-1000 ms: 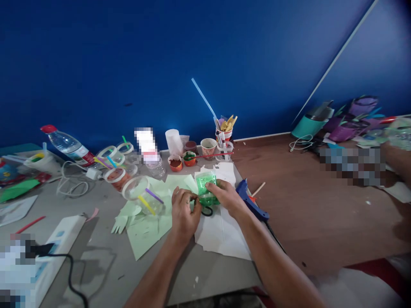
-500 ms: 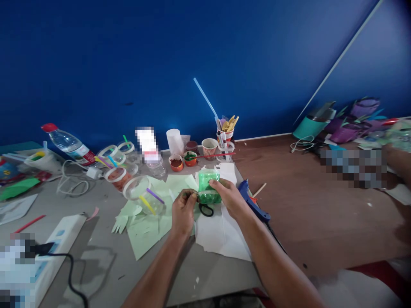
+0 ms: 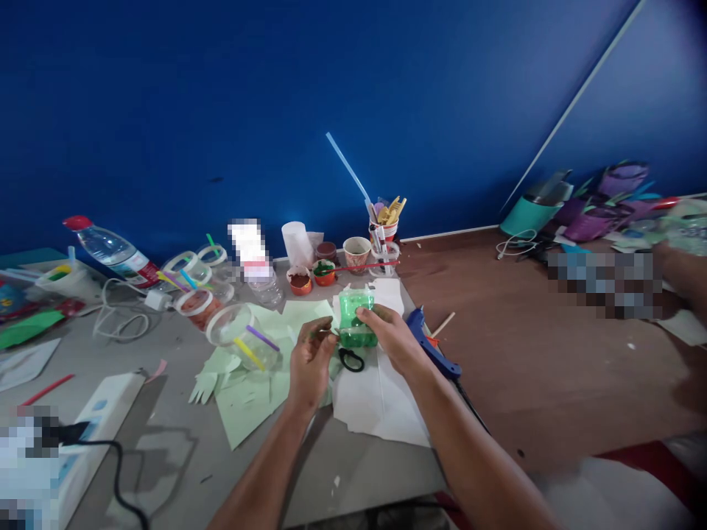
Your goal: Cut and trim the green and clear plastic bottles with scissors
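Observation:
My right hand [image 3: 389,331] holds a green see-through plastic bottle piece [image 3: 353,336] by its right side, thumb laid across the front. Just left of the piece is my left hand [image 3: 312,353], its thumb and fingers apart and the fingertips stained dark. Whether those fingertips touch the piece's edge I cannot tell. Below the piece, the black handle loop of scissors [image 3: 351,360] rests on white paper [image 3: 381,405]. A blue glue gun [image 3: 434,346] lies right of my right hand. Pale green paper [image 3: 248,405] spreads to the left, partly under a clear plastic tub [image 3: 235,335].
Small paint pots [image 3: 301,280], a paper cup [image 3: 357,255] and a cup of wooden cutlery [image 3: 385,221] stand along the blue wall. A red-capped bottle [image 3: 110,246] leans at left. A power strip [image 3: 99,434] lies front left. Another person's hand [image 3: 685,272] is at far right.
My left thumb and fingers have parted from their pinch at the green piece's left edge. My right hand keeps its hold on the piece. The whole view has shifted slightly.

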The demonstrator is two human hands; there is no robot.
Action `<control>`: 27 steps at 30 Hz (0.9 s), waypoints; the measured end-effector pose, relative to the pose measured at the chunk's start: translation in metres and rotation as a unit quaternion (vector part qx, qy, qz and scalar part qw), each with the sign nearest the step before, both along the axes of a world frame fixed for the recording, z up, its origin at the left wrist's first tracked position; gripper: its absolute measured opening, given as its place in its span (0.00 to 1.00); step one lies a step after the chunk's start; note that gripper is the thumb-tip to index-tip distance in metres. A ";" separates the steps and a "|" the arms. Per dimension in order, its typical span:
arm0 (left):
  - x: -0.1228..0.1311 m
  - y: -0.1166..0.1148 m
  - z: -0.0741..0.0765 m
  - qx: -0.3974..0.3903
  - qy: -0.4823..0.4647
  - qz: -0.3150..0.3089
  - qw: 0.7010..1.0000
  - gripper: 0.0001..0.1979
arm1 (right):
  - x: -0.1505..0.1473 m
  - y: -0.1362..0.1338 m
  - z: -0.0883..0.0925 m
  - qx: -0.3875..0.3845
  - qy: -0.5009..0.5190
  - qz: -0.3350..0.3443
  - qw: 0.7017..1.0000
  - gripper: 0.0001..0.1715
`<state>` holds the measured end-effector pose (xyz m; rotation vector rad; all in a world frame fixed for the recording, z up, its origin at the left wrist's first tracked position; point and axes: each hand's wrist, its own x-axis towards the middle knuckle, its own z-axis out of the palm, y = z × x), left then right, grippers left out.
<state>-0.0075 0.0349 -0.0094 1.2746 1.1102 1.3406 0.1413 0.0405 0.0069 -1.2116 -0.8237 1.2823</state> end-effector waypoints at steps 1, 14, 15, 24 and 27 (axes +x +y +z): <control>0.000 0.000 0.000 0.008 0.017 -0.001 1.000 0.14 | 0.000 0.000 -0.001 0.004 -0.013 0.006 1.000 0.20; -0.005 -0.001 -0.003 0.269 0.224 0.072 0.934 0.03 | -0.017 -0.009 0.007 0.137 0.006 0.077 0.988 0.29; -0.004 -0.002 -0.003 0.280 0.225 0.065 0.931 0.03 | -0.020 -0.010 0.008 0.141 -0.015 0.054 0.988 0.31; 0.006 -0.010 0.002 0.101 0.085 0.048 0.990 0.05 | -0.028 -0.014 0.016 0.072 -0.120 -0.045 0.989 0.23; 0.011 -0.010 0.005 0.024 -0.023 0.029 0.999 0.07 | -0.027 -0.012 0.011 0.087 -0.073 -0.043 0.993 0.23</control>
